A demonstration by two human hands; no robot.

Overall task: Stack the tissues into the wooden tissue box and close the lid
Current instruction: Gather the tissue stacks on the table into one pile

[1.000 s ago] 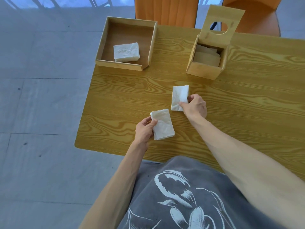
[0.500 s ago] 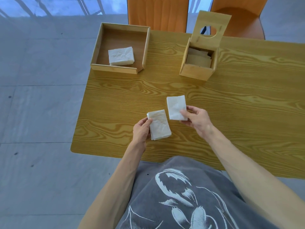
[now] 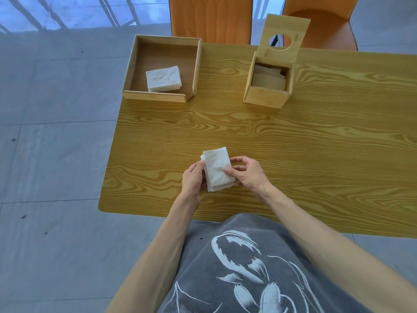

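A small stack of folded white tissues (image 3: 215, 168) lies on the table near its front edge, held from both sides. My left hand (image 3: 193, 180) grips its left edge and my right hand (image 3: 247, 172) rests fingers on its top and right edge. The wooden tissue box (image 3: 265, 96) stands at the back right, its lid (image 3: 283, 37) with a round hole tilted up open, and folded tissues lie inside. Another pile of tissues (image 3: 163, 79) sits in the shallow wooden tray (image 3: 155, 97) at the back left.
The wooden table (image 3: 293, 141) ends just left of my hands, with grey tiled floor beyond. Two orange chairs (image 3: 211, 19) stand behind the far edge.
My right hand brought its tissue over and laid it on the pile under my left hand; the two separate tissue bundles are now one stack held by both hands.
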